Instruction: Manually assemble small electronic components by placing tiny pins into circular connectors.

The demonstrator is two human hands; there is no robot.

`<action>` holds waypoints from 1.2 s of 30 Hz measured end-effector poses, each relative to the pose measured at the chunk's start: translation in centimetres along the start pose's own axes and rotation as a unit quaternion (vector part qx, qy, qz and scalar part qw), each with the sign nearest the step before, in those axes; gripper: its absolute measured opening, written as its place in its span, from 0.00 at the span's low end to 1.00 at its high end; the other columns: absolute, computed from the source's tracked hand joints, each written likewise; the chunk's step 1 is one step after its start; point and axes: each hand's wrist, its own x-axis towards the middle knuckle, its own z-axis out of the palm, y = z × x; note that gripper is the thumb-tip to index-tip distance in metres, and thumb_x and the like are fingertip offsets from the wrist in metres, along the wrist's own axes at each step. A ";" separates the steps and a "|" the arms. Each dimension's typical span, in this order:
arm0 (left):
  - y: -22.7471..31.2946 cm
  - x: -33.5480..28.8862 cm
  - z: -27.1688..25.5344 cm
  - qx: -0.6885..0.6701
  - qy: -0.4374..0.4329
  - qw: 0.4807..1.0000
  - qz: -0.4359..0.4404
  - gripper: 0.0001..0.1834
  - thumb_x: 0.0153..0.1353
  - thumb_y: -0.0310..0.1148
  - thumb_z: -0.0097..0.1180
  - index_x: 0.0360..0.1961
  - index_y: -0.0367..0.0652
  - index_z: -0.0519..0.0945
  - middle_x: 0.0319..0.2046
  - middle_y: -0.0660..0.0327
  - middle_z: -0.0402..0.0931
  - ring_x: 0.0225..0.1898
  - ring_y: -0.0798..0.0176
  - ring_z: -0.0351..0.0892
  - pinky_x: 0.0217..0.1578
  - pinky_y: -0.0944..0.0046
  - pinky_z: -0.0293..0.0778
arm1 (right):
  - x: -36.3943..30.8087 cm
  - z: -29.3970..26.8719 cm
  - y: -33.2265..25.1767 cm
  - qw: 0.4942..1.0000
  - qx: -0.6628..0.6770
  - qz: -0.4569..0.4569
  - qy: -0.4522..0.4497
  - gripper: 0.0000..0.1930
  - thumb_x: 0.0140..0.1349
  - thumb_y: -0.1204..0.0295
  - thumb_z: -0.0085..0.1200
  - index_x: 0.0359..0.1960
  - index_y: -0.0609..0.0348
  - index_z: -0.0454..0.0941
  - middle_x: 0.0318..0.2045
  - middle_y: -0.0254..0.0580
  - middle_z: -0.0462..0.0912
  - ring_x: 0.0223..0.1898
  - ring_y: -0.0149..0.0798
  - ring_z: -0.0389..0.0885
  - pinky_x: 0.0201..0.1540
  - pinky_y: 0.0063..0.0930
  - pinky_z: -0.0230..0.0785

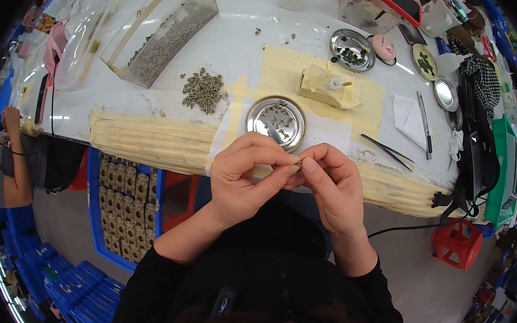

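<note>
Just in front of the table edge, my left hand (252, 168) and my right hand (334, 189) meet fingertip to fingertip. Both pinch one tiny brass-coloured part (299, 163), mostly covered by the fingers. Right beyond them sits a round metal dish (252, 124) with several small greyish pieces (279, 121) scattered in it. A heap of similar small parts (203, 90) lies on the table to the left of the dish. Beyond the dish to the right is a block wrapped in yellow tape (320, 88), with a small pale nozzle-like tip on top.
A clear bin (184, 32) of small parts stands back left. Black tweezers (388, 151), a pen (424, 124) and a white cloth (408, 120) lie to the right. Beyond are a dish of dark pieces (353, 50) and a green tray (503, 174). A blue crate (91, 208) stands below left; another person's arm (19, 165) is at far left.
</note>
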 end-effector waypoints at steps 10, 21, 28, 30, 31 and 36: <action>0.7 1.9 -2.7 0.334 -0.005 0.942 0.026 0.09 0.51 0.19 0.67 0.34 0.39 0.85 0.29 0.60 0.76 0.31 0.63 0.75 0.31 0.66 0.69 | -0.4 -0.2 0.0 0.980 -0.144 -0.121 0.061 0.07 0.71 0.76 0.53 0.44 0.68 0.77 0.37 0.41 0.84 0.40 0.28 0.82 0.48 0.24 0.75; 0.7 2.3 -2.6 0.310 -0.028 0.950 -0.011 0.09 0.52 0.20 0.67 0.36 0.38 0.86 0.28 0.61 0.73 0.31 0.63 0.73 0.31 0.65 0.68 | -0.2 -0.4 0.1 0.974 -0.180 -0.122 0.059 0.05 0.70 0.78 0.52 0.42 0.68 0.77 0.36 0.40 0.84 0.39 0.28 0.82 0.47 0.22 0.75; 1.2 3.0 -4.7 0.331 0.019 0.943 -0.014 0.09 0.50 0.22 0.69 0.35 0.38 0.86 0.28 0.61 0.73 0.31 0.64 0.72 0.32 0.66 0.67 | -0.2 -0.5 0.1 0.975 -0.177 -0.126 0.055 0.05 0.70 0.78 0.52 0.42 0.68 0.77 0.35 0.41 0.84 0.39 0.28 0.82 0.46 0.22 0.74; 1.3 3.1 -4.0 0.317 -0.018 0.948 -0.025 0.09 0.49 0.25 0.71 0.32 0.40 0.85 0.26 0.61 0.71 0.31 0.59 0.71 0.32 0.61 0.67 | -0.1 -0.5 0.1 0.974 -0.181 -0.125 0.056 0.05 0.70 0.78 0.53 0.42 0.68 0.77 0.35 0.41 0.84 0.39 0.28 0.82 0.46 0.22 0.74; 1.2 3.2 -3.6 0.325 -0.032 0.945 -0.026 0.09 0.48 0.26 0.71 0.32 0.40 0.85 0.26 0.61 0.71 0.31 0.58 0.71 0.32 0.60 0.68 | -0.1 -0.6 0.2 0.972 -0.190 -0.127 0.056 0.05 0.70 0.78 0.53 0.42 0.68 0.78 0.35 0.41 0.84 0.39 0.28 0.82 0.46 0.22 0.74; 0.7 4.0 -2.5 0.358 -0.040 0.933 -0.019 0.10 0.47 0.24 0.72 0.32 0.41 0.86 0.23 0.64 0.70 0.30 0.64 0.70 0.33 0.64 0.65 | -0.2 -0.5 0.2 0.970 -0.201 -0.124 0.060 0.05 0.70 0.78 0.53 0.41 0.68 0.78 0.35 0.40 0.84 0.39 0.28 0.82 0.46 0.22 0.75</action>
